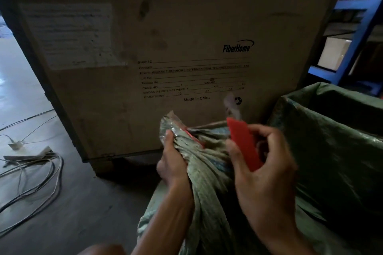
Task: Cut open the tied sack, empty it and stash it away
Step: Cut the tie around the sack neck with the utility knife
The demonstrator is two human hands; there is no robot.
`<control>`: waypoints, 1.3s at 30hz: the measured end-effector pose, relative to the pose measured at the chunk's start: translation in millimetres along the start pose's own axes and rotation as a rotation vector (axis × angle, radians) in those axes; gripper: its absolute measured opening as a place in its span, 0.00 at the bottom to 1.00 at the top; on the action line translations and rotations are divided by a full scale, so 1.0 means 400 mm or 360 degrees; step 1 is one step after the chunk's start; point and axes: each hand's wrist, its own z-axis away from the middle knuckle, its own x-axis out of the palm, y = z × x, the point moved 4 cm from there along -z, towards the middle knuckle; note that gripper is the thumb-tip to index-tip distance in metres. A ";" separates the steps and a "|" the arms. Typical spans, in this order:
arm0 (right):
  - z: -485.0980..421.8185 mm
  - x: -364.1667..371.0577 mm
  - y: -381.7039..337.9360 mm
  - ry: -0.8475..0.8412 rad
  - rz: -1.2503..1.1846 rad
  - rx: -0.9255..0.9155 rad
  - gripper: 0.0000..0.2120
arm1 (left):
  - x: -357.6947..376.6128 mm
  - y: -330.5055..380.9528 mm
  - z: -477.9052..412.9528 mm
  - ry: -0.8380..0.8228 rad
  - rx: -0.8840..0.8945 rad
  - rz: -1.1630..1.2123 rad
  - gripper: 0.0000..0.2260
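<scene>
A grey-green woven sack (207,196) stands in front of me, its neck bunched and bound with a red tie (193,136). My left hand (176,165) grips the gathered neck just below the tie. My right hand (265,172) holds a red-handled cutter (242,143), with its blurred pale blade pointing up and away beside the sack's neck, to the right of the tie. The blade does not touch the tie.
A large FiberHome cardboard crate (165,47) stands right behind the sack. An open green-lined bin or sack (335,130) sits at the right. Blue shelving (356,37) rises at the far right. Loose cables (35,178) and a scrap lie on the floor at the left.
</scene>
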 end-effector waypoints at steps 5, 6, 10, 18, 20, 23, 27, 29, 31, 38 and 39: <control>-0.093 -0.056 0.006 0.0050 -0.0124 0.0084 0.18 | 0.028 -0.022 0.015 -0.0138 0.0135 -0.0238 0.19; -0.090 -0.058 0.018 -0.0004 -0.0145 0.0132 0.17 | 0.032 -0.011 0.001 -0.0168 0.0206 -0.0308 0.20; -0.083 -0.054 0.043 -0.0152 -0.0119 0.0141 0.16 | 0.044 0.019 -0.014 -0.0394 0.0391 -0.0619 0.25; -0.095 -0.061 0.058 -0.0322 -0.0399 0.0282 0.13 | 0.062 0.028 0.017 -0.0500 0.1076 -0.1513 0.27; -0.095 -0.058 0.065 -0.0347 -0.0497 0.0347 0.12 | 0.065 0.042 0.033 -0.0622 0.1213 -0.1294 0.25; -0.087 -0.047 0.073 -0.0411 -0.0543 0.0410 0.13 | 0.070 0.050 0.049 -0.0878 0.0928 -0.0936 0.21; -0.079 -0.040 0.060 -0.0451 -0.0464 0.0332 0.14 | 0.070 0.046 0.013 -0.0910 0.0512 -0.0547 0.20; -0.075 -0.040 0.051 -0.0435 -0.0320 0.0181 0.18 | 0.067 0.048 -0.003 -0.0910 0.0320 -0.0349 0.28; -0.070 -0.039 0.041 -0.0413 -0.0184 0.0026 0.19 | 0.067 0.041 -0.016 -0.0988 0.0118 -0.0210 0.36; -0.059 -0.023 0.032 -0.0328 0.0158 -0.0193 0.13 | 0.074 0.018 -0.017 -0.1086 0.0054 -0.0191 0.31; -0.060 -0.023 0.034 -0.0315 0.0169 -0.0186 0.13 | 0.075 0.019 -0.020 -0.1073 0.0076 -0.0185 0.31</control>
